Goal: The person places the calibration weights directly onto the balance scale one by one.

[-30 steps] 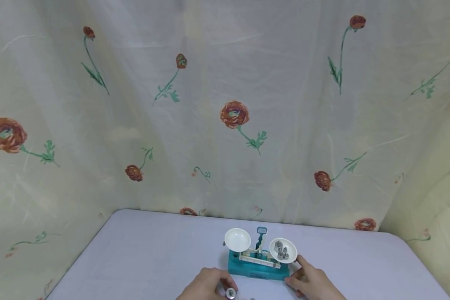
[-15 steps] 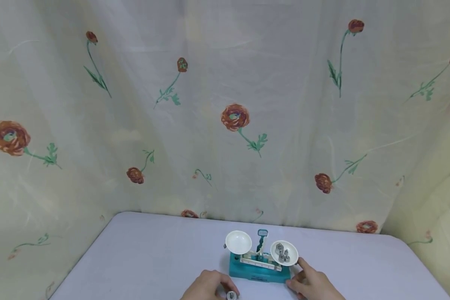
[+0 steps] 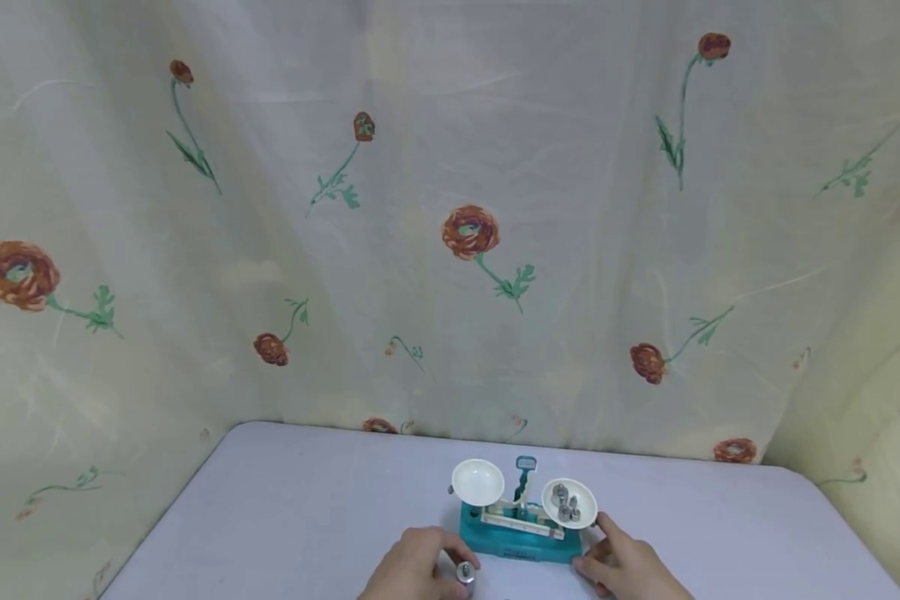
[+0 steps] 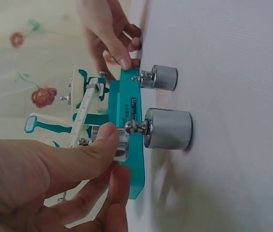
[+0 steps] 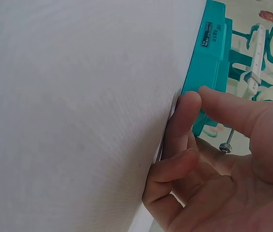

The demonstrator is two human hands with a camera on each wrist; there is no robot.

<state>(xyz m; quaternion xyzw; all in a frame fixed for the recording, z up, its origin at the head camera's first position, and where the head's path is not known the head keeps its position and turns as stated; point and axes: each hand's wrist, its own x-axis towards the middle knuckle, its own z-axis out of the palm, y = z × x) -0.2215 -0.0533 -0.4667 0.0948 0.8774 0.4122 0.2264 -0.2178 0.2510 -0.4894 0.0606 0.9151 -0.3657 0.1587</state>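
Note:
A teal balance scale (image 3: 521, 546) stands on the table, its left pan (image 3: 477, 483) higher than its right pan (image 3: 587, 498). Several metal weights (image 3: 565, 505) sit in that right pan. My left hand (image 3: 414, 568) pinches a knobbed metal weight (image 4: 122, 146) between thumb and fingers, in front of the scale. Two more weights stand on the table in the left wrist view, a larger one (image 4: 169, 129) and a smaller one (image 4: 165, 77). My right hand (image 3: 628, 568) grips the right end of the scale's base, thumb at its front corner; part of that grip is hidden.
The pale tabletop (image 3: 307, 500) has rounded far corners. Behind it and at both sides hangs a flowered curtain (image 3: 570, 250). The scale's upright pointer (image 3: 523, 479) rises between the pans.
My left hand, with the weight in it, has moved slightly up and closer to the scale. The right hand stays at the base, and the pans look the same.

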